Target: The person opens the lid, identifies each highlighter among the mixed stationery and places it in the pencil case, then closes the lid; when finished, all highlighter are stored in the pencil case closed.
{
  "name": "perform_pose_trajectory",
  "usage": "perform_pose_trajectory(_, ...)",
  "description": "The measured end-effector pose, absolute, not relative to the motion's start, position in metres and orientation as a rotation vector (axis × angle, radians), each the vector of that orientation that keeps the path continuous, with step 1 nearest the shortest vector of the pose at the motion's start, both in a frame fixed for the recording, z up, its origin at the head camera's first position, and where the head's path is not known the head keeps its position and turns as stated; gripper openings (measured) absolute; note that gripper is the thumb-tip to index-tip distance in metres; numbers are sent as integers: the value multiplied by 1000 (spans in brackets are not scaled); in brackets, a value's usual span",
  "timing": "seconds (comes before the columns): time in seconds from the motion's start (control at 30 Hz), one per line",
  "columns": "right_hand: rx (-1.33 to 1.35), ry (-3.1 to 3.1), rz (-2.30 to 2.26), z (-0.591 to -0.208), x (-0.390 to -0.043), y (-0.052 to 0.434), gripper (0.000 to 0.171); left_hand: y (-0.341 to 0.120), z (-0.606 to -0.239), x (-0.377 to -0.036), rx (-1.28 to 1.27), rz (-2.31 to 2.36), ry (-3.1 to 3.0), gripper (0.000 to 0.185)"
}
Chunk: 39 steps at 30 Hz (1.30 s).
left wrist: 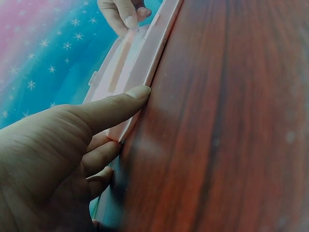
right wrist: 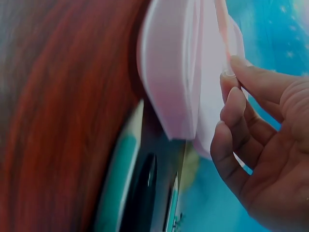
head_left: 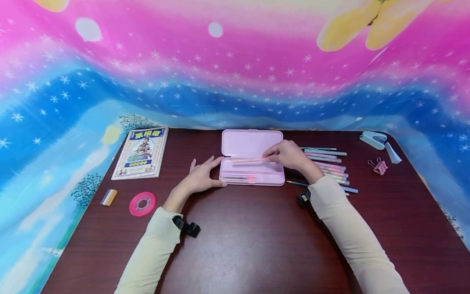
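A pink pencil case point(head_left: 252, 183) lies on the table with its lid point(head_left: 252, 141) raised at the back. My left hand point(head_left: 198, 176) rests at the case's left end, fingers spread and thumb along its front corner. Between thumb and fingertips my right hand point(head_left: 288, 154) pinches a slim pale-pink pen point(head_left: 247, 160), held over the back compartment. In the right wrist view, the near end of this pen point(right wrist: 223, 36) shows in the pinch. Several pens point(head_left: 238, 178) lie in the front-left compartment. Just right of the case lies a teal pencil point(head_left: 297, 183).
Several pens and pencils point(head_left: 332, 167) lie to the right. Beyond them are a white stapler point(head_left: 373, 140), a pale wedge-shaped piece point(head_left: 393, 153) and a pink binder clip point(head_left: 378, 166). Leftward are a book point(head_left: 141, 153), a striped eraser point(head_left: 109, 197) and pink tape point(head_left: 134, 203). A patterned cloth point(head_left: 205, 90) hangs behind.
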State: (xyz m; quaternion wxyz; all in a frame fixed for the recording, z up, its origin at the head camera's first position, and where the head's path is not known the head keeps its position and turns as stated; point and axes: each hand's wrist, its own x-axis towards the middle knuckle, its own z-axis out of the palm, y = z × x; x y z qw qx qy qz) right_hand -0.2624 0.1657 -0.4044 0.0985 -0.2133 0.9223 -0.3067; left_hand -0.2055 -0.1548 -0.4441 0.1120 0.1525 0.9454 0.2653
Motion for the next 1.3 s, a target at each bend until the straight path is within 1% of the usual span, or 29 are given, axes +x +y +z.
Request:
perform_pose_trajectory(0.5,-641,2761,-732,-407,-253,133,14,-155,-446,-206,436,775,2771,96)
perform_pose_trajectory(0.73,-666,2766,-628,-409,-251,127,13,-155,-445,-206,443,785,2776,95)
perform_pose_trajectory(1.03,-673,2728,-594,-411,-250,130,14,-154,-446,-206,433,774,2772,96)
perform_pose_trajectory(1.2,-639,2748,-708,-401,-252,141,17,-154,-447,-206,436,774,2774,96)
perform_pose_trajectory(1.3,-671,2755,-796,-394,-256,153,19,-155,-447,-206,436,775,2776,96)
